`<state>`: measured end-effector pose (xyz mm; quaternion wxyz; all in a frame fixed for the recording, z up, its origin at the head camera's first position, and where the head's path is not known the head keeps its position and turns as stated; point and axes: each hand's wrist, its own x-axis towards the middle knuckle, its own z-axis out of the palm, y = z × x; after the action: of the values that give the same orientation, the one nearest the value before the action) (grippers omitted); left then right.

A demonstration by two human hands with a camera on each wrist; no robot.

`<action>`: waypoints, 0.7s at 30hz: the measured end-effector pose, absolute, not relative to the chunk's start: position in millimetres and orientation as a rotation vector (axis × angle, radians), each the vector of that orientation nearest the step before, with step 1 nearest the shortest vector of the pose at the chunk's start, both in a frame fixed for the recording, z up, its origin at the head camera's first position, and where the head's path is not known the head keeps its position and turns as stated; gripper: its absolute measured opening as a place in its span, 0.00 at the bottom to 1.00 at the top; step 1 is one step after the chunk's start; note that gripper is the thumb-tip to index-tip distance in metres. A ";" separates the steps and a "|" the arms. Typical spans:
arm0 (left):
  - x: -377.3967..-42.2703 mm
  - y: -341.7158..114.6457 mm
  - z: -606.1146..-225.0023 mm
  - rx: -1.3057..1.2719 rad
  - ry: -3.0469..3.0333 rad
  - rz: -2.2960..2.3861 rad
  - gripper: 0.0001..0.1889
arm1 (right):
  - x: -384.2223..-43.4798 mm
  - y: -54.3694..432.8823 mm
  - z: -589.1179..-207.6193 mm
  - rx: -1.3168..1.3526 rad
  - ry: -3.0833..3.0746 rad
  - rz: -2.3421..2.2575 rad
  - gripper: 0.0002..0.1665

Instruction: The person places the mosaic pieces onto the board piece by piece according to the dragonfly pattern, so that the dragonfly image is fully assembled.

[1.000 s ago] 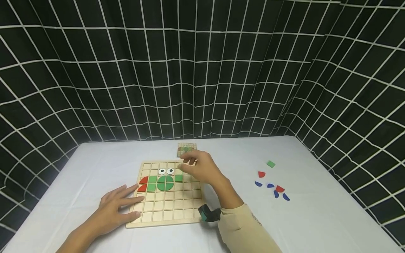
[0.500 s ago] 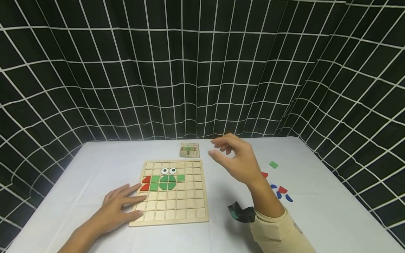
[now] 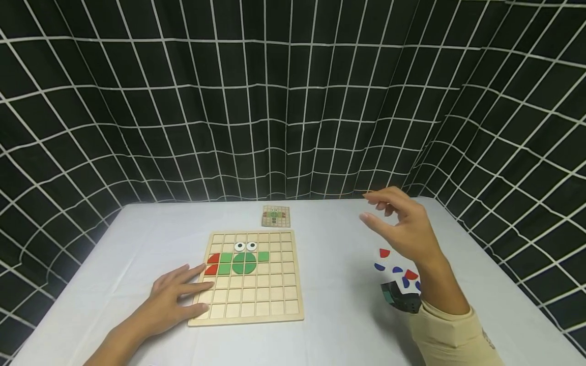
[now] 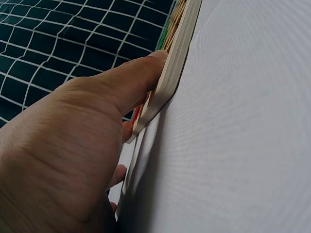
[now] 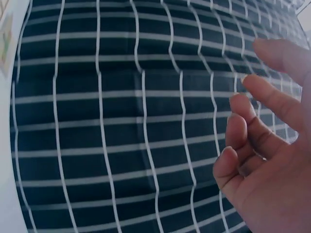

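Our right hand (image 3: 409, 230) moved right of the board (image 3: 263, 295) | fingers apart, seems free for loose pieces (image 3: 384, 252) | left hand (image 3: 167, 301) spread on board

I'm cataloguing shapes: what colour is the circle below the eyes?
The circle is green, clearest in the head view.

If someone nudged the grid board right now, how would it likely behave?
The grid board would probably slide rather than tip, as it lies flat and broad on the white cloth. It looks stiff, with a straight, solid edge in the left wrist view. The left hand touching its side might resist a nudge.
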<state>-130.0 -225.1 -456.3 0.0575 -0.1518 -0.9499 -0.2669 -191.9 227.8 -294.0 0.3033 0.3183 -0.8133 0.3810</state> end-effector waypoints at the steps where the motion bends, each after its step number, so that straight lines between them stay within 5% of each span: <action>1: -130.2 -225.0 -456.2 -0.461 -2.879 -0.811 0.23 | -191.2 231.3 -292.6 0.834 -2.150 1.012 0.26; 10: -130.6 -224.1 -457.6 -0.439 -2.900 -0.820 0.24 | -191.0 260.0 -287.0 0.619 -2.165 1.055 0.20; 21: -129.9 -224.0 -453.0 -0.461 -2.894 -0.807 0.23 | -236.5 317.7 -334.0 0.084 -2.386 1.092 0.23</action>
<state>-129.9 -224.0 -453.0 0.0510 -0.1515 -0.9509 -0.2651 -236.5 317.7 -334.0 0.2552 0.0310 -0.8787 0.4022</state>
